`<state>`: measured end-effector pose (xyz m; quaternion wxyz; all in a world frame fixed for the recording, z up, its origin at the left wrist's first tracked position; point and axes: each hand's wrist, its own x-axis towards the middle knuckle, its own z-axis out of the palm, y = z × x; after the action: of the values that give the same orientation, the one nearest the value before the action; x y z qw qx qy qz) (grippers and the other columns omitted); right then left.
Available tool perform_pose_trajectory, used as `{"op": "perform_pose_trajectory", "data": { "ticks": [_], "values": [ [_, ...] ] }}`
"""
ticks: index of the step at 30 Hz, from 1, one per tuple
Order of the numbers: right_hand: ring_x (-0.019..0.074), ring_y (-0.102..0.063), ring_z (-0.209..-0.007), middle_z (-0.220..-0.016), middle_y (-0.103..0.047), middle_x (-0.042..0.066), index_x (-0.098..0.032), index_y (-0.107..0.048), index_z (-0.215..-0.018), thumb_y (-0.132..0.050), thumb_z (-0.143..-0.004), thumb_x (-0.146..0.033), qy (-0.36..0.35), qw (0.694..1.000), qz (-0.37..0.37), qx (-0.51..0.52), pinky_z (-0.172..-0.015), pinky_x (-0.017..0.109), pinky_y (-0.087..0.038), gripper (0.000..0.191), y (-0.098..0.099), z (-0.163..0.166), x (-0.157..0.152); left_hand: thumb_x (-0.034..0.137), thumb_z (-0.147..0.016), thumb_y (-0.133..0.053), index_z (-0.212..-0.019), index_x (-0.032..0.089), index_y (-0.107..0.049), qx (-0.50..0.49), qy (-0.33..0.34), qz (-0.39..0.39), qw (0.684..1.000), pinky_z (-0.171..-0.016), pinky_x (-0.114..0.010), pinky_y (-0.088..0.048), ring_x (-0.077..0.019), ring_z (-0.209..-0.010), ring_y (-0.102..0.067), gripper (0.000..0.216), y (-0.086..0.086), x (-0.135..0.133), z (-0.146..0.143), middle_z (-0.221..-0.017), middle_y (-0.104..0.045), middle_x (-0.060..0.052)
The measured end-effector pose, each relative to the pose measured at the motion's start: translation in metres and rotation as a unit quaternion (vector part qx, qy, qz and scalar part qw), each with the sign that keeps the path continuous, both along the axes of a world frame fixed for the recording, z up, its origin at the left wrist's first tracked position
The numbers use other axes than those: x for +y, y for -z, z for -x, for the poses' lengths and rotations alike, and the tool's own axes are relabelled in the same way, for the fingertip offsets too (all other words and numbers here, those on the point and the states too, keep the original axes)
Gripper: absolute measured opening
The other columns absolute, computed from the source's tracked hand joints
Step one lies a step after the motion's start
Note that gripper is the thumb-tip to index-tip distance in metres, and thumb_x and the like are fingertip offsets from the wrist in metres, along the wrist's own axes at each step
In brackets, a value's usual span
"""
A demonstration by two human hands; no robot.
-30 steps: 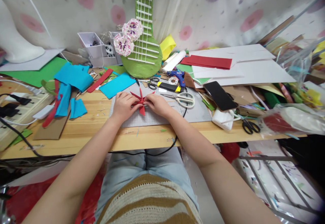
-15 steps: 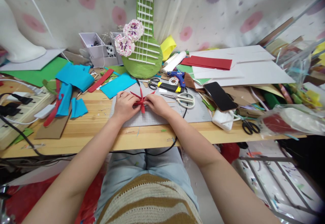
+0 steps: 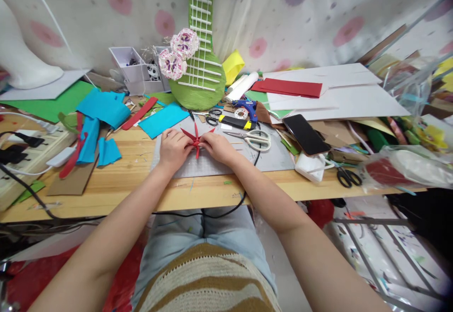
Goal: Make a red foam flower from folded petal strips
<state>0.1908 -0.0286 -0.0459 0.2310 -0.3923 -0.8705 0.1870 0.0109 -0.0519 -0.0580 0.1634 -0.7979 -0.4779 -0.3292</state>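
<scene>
A red paper flower (image 3: 197,138) with several narrow pointed petals is between my hands, over a grey cutting mat (image 3: 269,161). My left hand (image 3: 174,147) pinches its left side, fingers curled together. From the right, my right hand (image 3: 216,146) closes on the flower near its centre with thumb and forefinger. Some petals stick out upward and one points down toward me; the rest are partly behind my fingers. To the right on the mat lie white-handled scissors (image 3: 257,140) and a yellow-black utility knife (image 3: 236,122).
A green guitar-shaped piece (image 3: 198,97) with two paper flowers stands behind the mat. A blue glue gun (image 3: 249,108), black phone (image 3: 306,134) and black scissors (image 3: 348,177) lie rightward. Blue paper (image 3: 163,120) and a power strip (image 3: 35,161) are leftward. A black cable (image 3: 244,201) crosses the front edge.
The petals of the red flower have shifted slightly between my fingers, the downward one showing a little differently. Both hands keep hold in nearly the same place.
</scene>
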Motion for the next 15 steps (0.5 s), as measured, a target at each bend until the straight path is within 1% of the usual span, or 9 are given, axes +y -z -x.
{"op": "perform_pose_trajectory", "data": {
  "ticks": [7, 12, 15],
  "values": [
    [0.0142, -0.055, -0.083, -0.090, -0.063, 0.006, -0.016, -0.058, -0.087, -0.050, -0.090, -0.024, -0.007, 1.000, -0.005, -0.008, -0.074, 0.024, -0.038, 0.011, 0.0018, -0.0006, 0.0012, 0.032, -0.082, -0.060, -0.066, 0.022, -0.062, 0.007, 0.035, -0.006, 0.999, -0.083, -0.039, -0.035, -0.0178, -0.072, -0.056, 0.019, -0.0015, 0.0009, 0.0006, -0.067, -0.066, -0.001],
    [0.0148, -0.055, -0.085, -0.094, -0.063, 0.007, -0.016, -0.058, -0.091, -0.046, -0.092, -0.028, -0.003, 1.000, -0.018, -0.015, -0.074, 0.025, -0.038, 0.018, -0.0023, -0.0051, 0.0004, 0.031, -0.083, -0.058, -0.066, 0.022, -0.062, 0.019, 0.024, -0.010, 0.999, -0.084, -0.039, -0.035, -0.0182, -0.074, -0.057, 0.020, -0.0019, 0.0008, 0.0038, -0.067, -0.067, -0.001],
    [0.0150, -0.054, -0.084, -0.094, -0.063, 0.007, -0.016, -0.058, -0.092, -0.045, -0.092, -0.028, -0.006, 0.999, -0.029, -0.021, -0.074, 0.025, -0.038, 0.018, -0.0040, -0.0091, 0.0004, 0.032, -0.082, -0.059, -0.068, 0.022, -0.062, 0.014, 0.006, 0.011, 1.000, -0.085, -0.041, -0.035, -0.0197, -0.077, -0.057, 0.018, -0.0012, 0.0010, 0.0064, -0.071, -0.067, -0.001]
  ]
}}
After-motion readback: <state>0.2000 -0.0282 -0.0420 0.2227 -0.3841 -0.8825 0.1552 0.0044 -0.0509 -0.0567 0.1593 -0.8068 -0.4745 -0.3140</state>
